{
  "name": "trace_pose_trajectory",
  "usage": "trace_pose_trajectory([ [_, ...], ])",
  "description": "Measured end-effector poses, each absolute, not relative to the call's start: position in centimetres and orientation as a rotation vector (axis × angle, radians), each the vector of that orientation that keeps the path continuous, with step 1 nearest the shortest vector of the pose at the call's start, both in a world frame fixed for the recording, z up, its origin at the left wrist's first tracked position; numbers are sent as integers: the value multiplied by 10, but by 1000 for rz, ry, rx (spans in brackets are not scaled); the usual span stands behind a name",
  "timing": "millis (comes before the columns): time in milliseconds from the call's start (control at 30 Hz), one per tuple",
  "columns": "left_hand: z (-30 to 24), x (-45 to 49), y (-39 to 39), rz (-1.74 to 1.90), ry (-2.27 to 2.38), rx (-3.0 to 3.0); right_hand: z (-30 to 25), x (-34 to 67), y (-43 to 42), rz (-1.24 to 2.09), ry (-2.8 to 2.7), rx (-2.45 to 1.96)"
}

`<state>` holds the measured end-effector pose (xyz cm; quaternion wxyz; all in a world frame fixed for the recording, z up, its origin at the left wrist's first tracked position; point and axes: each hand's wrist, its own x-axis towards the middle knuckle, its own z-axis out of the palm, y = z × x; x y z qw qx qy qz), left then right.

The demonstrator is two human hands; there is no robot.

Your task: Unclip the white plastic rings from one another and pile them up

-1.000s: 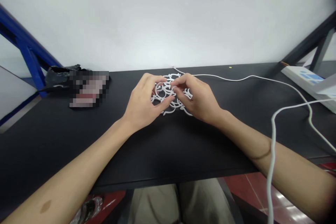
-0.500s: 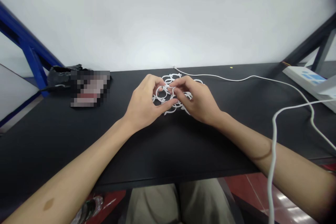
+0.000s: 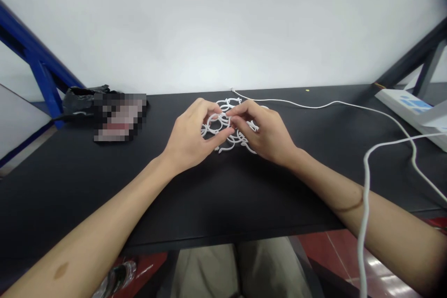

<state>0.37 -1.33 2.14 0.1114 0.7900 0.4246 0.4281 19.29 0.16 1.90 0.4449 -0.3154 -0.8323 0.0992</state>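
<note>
Several white plastic rings, some of them joined together, lie in a cluster on the black table between my hands. My left hand curls around the cluster's left side, its thumb and fingers closed on a white ring. From the right, my right hand pinches the same ring's edge between thumb and forefinger. My fingers and right palm hide part of the cluster.
A black plastic bag and a blurred-out item sit at the left. White cables run across the right side, one crossing over my right forearm. A white box with blue print stands at the far right. Blue frame bars rise behind.
My left thumb has drawn back slightly to the left. Both hands otherwise stay in nearly the same place around the rings.
</note>
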Motion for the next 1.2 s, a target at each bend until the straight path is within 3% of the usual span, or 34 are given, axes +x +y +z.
trace_pose_trajectory([
  [133,22,-2,-7,1244,1391,2382,16,195,4,225,-2103,-845],
  [267,21,-21,9,1150,1886,2322,17,198,0,140,-2349,-812],
  [533,8,-54,32,647,2330,2174,13,188,-5,8,-2697,-669],
  [633,13,-44,25,812,2203,2258,16,189,-3,25,-2596,-649],
  [733,23,-27,11,957,1762,2461,20,191,-2,47,-2375,-685],
  [867,28,-11,-5,889,1345,2433,23,193,-3,15,-2150,-731],
  [1200,28,-11,-4,1011,1223,2025,19,194,-1,183,-2054,-837],
])
